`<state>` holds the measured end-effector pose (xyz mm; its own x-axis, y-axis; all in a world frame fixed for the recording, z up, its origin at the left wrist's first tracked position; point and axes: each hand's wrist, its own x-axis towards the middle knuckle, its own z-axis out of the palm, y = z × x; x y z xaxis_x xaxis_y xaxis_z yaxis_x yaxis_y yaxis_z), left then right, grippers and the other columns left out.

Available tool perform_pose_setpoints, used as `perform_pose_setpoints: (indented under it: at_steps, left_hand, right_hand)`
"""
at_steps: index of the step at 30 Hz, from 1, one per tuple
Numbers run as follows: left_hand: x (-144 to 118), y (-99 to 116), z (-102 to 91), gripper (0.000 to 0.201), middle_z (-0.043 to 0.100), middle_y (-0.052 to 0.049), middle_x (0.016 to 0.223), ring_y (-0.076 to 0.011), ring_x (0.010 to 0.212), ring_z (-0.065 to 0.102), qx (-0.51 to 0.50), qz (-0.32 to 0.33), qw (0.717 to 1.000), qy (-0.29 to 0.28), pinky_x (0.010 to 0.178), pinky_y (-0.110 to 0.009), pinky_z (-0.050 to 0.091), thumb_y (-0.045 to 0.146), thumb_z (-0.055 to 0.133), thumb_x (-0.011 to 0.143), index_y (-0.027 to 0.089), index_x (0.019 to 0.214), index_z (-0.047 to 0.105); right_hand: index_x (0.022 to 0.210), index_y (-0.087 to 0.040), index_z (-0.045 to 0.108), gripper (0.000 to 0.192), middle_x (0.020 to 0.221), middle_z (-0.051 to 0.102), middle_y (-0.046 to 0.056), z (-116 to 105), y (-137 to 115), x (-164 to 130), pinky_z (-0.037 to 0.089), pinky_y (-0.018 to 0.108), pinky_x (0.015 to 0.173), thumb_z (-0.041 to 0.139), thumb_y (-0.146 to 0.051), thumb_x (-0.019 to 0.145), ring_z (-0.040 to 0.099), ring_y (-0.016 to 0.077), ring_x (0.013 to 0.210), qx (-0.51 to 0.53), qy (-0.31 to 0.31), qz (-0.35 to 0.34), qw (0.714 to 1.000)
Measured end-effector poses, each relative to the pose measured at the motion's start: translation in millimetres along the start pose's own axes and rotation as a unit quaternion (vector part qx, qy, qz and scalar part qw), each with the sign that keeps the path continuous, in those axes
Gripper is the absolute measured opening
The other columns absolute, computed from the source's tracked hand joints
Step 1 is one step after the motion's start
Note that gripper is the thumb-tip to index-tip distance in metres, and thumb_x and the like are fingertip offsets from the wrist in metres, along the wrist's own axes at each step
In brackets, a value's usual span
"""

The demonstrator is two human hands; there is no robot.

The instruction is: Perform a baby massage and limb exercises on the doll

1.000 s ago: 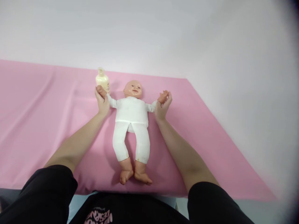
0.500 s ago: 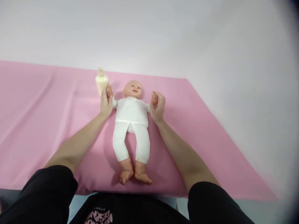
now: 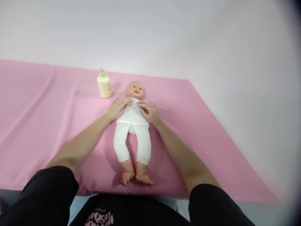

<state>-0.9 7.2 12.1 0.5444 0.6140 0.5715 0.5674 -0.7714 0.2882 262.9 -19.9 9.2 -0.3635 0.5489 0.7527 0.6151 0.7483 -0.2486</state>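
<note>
The left hand (image 3: 117, 109) and right hand (image 3: 150, 112) curl round the arms of the baby doll (image 3: 133, 116), holding them bent across its chest. It lies face-up on the pink sheet (image 3: 202, 138), beside the pump bottle (image 3: 104, 86); bare skin looks stiff and slick, so sleeved forearms should grip best.

The left hand (image 3: 117, 108) and right hand (image 3: 151, 112) hide most of the doll's (image 3: 133, 115) arms, so their grip cannot be made out. Print on the bottle (image 3: 104, 87) is too small to read. The left edge crops the pink sheet (image 3: 35, 110); the bottom edge cuts the black shirt (image 3: 141, 212) and its lettering (image 3: 100, 218).
</note>
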Motion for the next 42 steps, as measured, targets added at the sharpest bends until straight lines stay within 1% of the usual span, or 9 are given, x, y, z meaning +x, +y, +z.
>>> perform_pose_setpoints:
  at_steps: [5, 12, 18, 24, 27, 30, 33, 36, 42]
  left_hand:
    - [3, -2, -0.4, 0.047, 0.060, -0.011, 0.149, -0.0247, 0.140, 0.055, -0.022, 0.015, 1.000, -0.007, 0.117, -0.048, 0.039, 0.027, 0.035, 0.102, 0.022, 0.145, 0.056]
    - [-3, -16, 2.5, 0.055, 0.057, -0.017, 0.150, -0.0289, 0.141, 0.052, -0.071, -0.038, 0.988, 0.135, 0.121, -0.051, 0.037, 0.047, 0.038, 0.105, 0.018, 0.150, 0.047]
    - [-6, -35, 2.5, 0.068, 0.039, -0.014, 0.163, -0.0263, 0.153, 0.037, -0.193, -0.140, 0.931, 0.275, 0.128, -0.046, 0.027, 0.065, 0.042, 0.100, 0.026, 0.156, 0.035]
    - [-7, -69, 12.0, 0.077, 0.026, -0.013, 0.170, -0.0243, 0.157, 0.030, -0.248, -0.265, 0.858, 0.363, 0.128, -0.045, 0.029, 0.066, 0.047, 0.098, 0.030, 0.160, 0.020]
    - [-7, -80, 14.9, 0.075, 0.025, -0.013, 0.170, -0.0219, 0.157, 0.030, -0.267, -0.298, 0.832, 0.385, 0.130, -0.043, 0.027, 0.059, 0.047, 0.100, 0.027, 0.160, 0.016]
    - [-8, -84, 14.5, 0.077, 0.025, -0.015, 0.170, -0.0211, 0.156, 0.032, -0.283, -0.321, 0.818, 0.384, 0.130, -0.040, 0.027, 0.053, 0.050, 0.099, 0.024, 0.160, 0.013]
    - [-8, -83, 13.4, 0.082, 0.023, -0.018, 0.169, -0.0232, 0.156, 0.032, -0.285, -0.319, 0.819, 0.383, 0.129, -0.041, 0.028, 0.052, 0.054, 0.097, 0.020, 0.159, 0.012]
    - [-8, -76, 12.4, 0.085, 0.023, -0.019, 0.169, -0.0256, 0.156, 0.033, -0.265, -0.283, 0.844, 0.372, 0.128, -0.044, 0.029, 0.057, 0.056, 0.096, 0.022, 0.160, 0.014]
    - [-8, -46, 6.8, 0.078, 0.029, -0.014, 0.168, -0.0271, 0.157, 0.030, -0.209, -0.175, 0.914, 0.300, 0.130, -0.046, 0.024, 0.065, 0.052, 0.096, 0.029, 0.160, 0.024]
  right_hand:
    - [0.116, -0.027, 0.071, 0.027, 0.125, 0.073, 0.007, 1, 0, 0, 0.053, 0.046, 0.107, 0.051, -0.025, 0.098, 0.068, 0.0230, 0.119, 0.013, -0.005, 0.014, 1.000]
    - [0.132, -0.026, 0.061, 0.036, 0.134, 0.065, 0.011, 2, 8, -4, 0.050, 0.048, 0.115, 0.047, -0.026, 0.100, 0.060, 0.0237, 0.130, 0.033, 0.089, 0.065, 0.993]
    - [0.146, -0.024, 0.042, 0.047, 0.143, 0.053, 0.015, 5, 31, -8, 0.042, 0.054, 0.120, 0.048, -0.032, 0.100, 0.052, 0.0248, 0.139, 0.082, 0.223, 0.122, 0.963]
    - [0.151, -0.025, 0.025, 0.061, 0.151, 0.041, 0.018, 22, 79, -22, 0.040, 0.059, 0.119, 0.048, -0.029, 0.095, 0.054, 0.0251, 0.139, 0.136, 0.328, 0.221, 0.908]
    - [0.151, -0.026, 0.020, 0.059, 0.148, 0.041, 0.019, 30, 101, -32, 0.044, 0.058, 0.116, 0.043, -0.028, 0.096, 0.056, 0.0226, 0.134, 0.137, 0.363, 0.268, 0.882]
    - [0.151, -0.025, 0.020, 0.057, 0.141, 0.045, 0.019, 34, 115, -40, 0.049, 0.056, 0.112, 0.039, -0.030, 0.098, 0.058, 0.0211, 0.131, 0.113, 0.380, 0.286, 0.873]
    - [0.150, -0.025, 0.023, 0.056, 0.140, 0.048, 0.018, 33, 114, -40, 0.052, 0.054, 0.109, 0.040, -0.030, 0.097, 0.060, 0.0211, 0.130, 0.092, 0.388, 0.278, 0.874]
    - [0.150, -0.025, 0.025, 0.058, 0.146, 0.045, 0.019, 26, 96, -31, 0.049, 0.056, 0.112, 0.045, -0.029, 0.095, 0.060, 0.0228, 0.132, 0.111, 0.371, 0.255, 0.886]
    - [0.148, -0.023, 0.036, 0.055, 0.150, 0.047, 0.017, 9, 39, -10, 0.039, 0.057, 0.121, 0.050, -0.033, 0.097, 0.051, 0.0268, 0.142, 0.137, 0.250, 0.158, 0.945]
